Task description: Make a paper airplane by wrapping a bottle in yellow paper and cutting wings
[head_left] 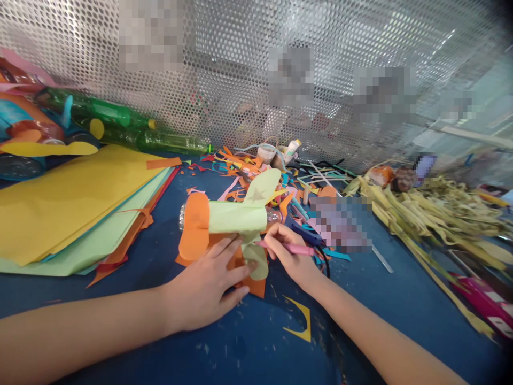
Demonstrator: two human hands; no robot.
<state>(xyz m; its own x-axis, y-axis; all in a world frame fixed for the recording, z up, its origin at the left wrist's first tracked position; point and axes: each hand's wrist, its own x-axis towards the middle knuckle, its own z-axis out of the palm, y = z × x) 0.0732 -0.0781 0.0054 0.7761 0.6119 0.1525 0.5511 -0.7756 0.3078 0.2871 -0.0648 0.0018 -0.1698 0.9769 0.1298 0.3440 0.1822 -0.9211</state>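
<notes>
A pink pen [294,248] is pinched in my right hand [286,254], its tip on the pale green paper. My left hand [208,280] lies flat with fingers spread, pressing on orange paper [257,289] and the edge of the green piece. A clear plastic bottle [182,217] lies on its side, wrapped in pale green paper [236,216] with an orange paper shape [196,211] at its left end. One leaf-shaped green wing [262,187] with a star on it points away from me. A second green wing [256,262] lies nearer, partly under my fingers.
Stacked coloured paper [64,198] lies at left, with green bottles [168,140] behind it. Paper scraps [232,166] and a glue bottle [293,147] are by the perforated metal screen [228,64]. Dried husks [433,214] fill the right. A yellow offcut [304,321] lies in front.
</notes>
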